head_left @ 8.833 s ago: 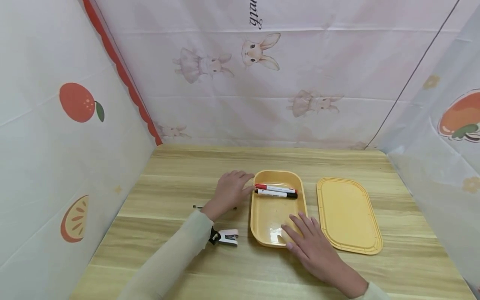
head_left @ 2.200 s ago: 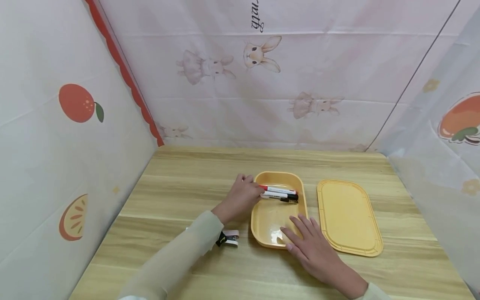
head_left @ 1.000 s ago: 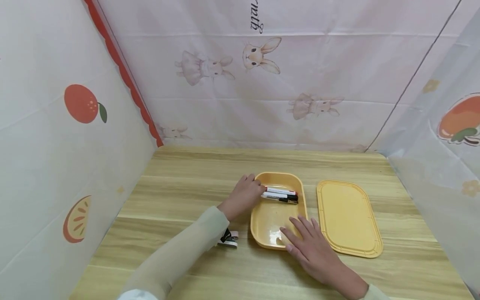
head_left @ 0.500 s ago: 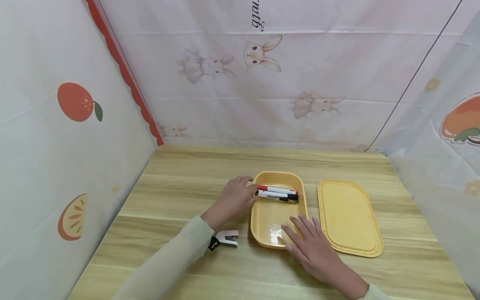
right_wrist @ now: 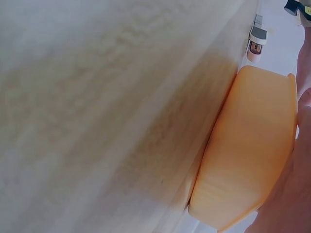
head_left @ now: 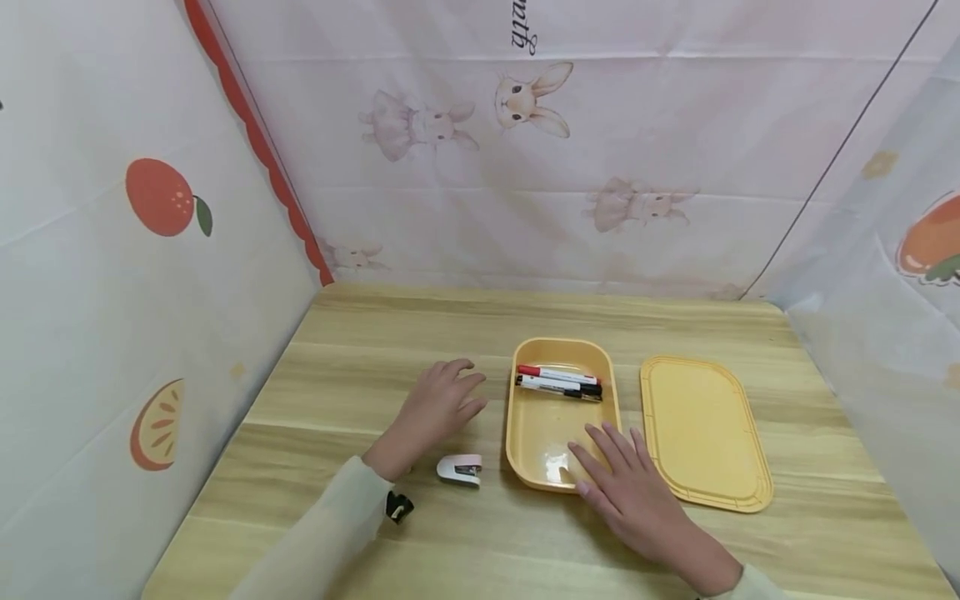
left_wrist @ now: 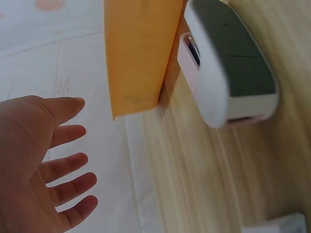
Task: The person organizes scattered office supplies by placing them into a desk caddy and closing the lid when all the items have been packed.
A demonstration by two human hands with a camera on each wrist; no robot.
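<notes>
Fingers (head_left: 600, 442) on tray (head_left: 525, 433) — pens (head_left: 558, 382) inside

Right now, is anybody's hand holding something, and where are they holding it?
Nothing is held. The left hand hangs open near the small stapler. The right hand rests flat, fingers straight, on the yellow box at its near rim.

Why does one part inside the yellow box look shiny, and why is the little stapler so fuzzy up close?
Head view: light glares off the glossy floor of the yellow box near the right hand. Left wrist view: the stapler sits very close to the camera, so it looks blurred and oversized. Right wrist view: the table is blurry too.
</notes>
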